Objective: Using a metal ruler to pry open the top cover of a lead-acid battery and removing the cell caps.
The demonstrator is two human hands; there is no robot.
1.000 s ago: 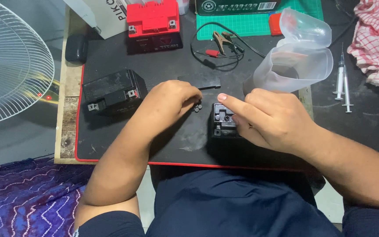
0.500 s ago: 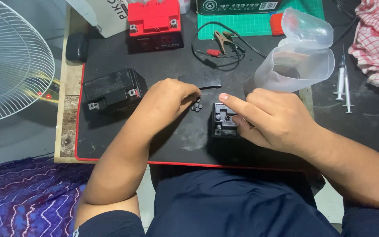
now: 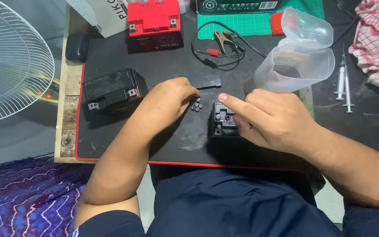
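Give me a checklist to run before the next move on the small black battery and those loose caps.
1. Small black battery sits flat on the mat: ok.
2. Right hand rests on the battery, forefinger over its top: ok.
3. Left hand is beside the loose caps: ok.
4. Caps lie together, none strayed off the mat: ok.
5. All battery openings uncovered: cannot tell, the right hand hides part of the top.
6. Black strip lies clear of both hands: ok.
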